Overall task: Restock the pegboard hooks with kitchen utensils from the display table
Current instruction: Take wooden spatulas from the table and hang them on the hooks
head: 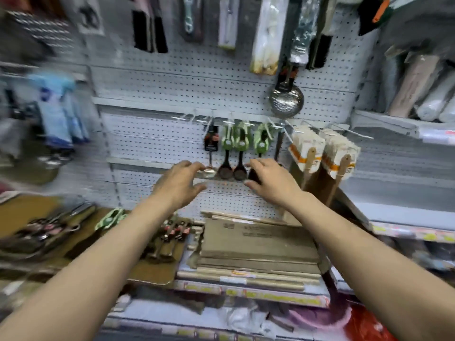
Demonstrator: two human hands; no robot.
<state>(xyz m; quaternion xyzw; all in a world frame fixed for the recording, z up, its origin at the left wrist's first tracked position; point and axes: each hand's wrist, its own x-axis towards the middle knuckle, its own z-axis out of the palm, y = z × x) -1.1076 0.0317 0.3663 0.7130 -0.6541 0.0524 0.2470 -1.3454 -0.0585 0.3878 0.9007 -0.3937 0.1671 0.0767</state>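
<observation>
Two bare hands reach to a row of utensils hanging from hooks on a grey pegboard (157, 141). At the left hand (178, 184), fingers are spread and lightly curved, fingertips at the bowl of a steel spoon (209, 172) hanging at its 2 o'clock; whether they touch it cannot be told through the blur. Fingers of the right hand (270, 182) curl around the dark bowl of a black spoon (253, 177) with a green card. Between the hands hang two more black spoons (232, 172), side by side. Wooden spatulas (310, 166) in card packs hang at 3 o'clock of the right hand. At 7 o'clock of the left hand, more packed utensils (172, 236) lie on the display table (152, 271), beside flat cardboard (258, 244). A steel skimmer (285, 99) hangs at 12 o'clock.
</observation>
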